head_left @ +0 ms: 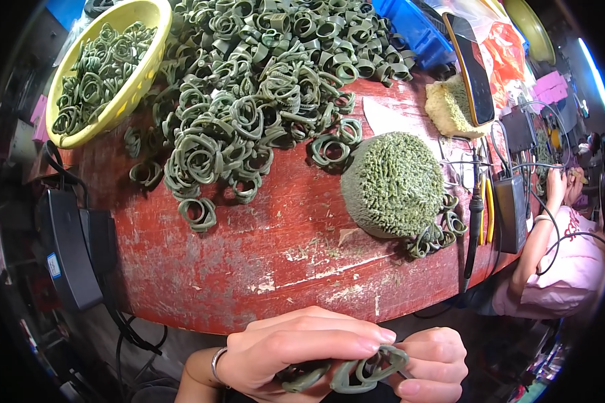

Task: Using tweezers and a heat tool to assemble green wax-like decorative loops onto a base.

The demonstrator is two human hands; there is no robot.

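Both of my hands are together just off the table's near edge. My left hand (292,346) is closed around a few dark green rings (356,383), its fingers curled over them from above. My right hand (433,363) is curled closed against the right end of these rings; what its fingers pinch is hidden. Beyond them, a large heap of similar green rings (215,127) covers the far part of the table. A round block (400,181) with a rough, crumbly green top stands right of the heap, several small rings (430,238) beside it.
The worn red table (249,262) has a yellow basket (144,80) of rings at far left and a blue bin (417,33) behind. A phone (474,74) leans on a yellowish block (444,107). A pen-like corded tool (475,215) and black adapters (70,248) flank the sides. Another person (551,269) works at right.
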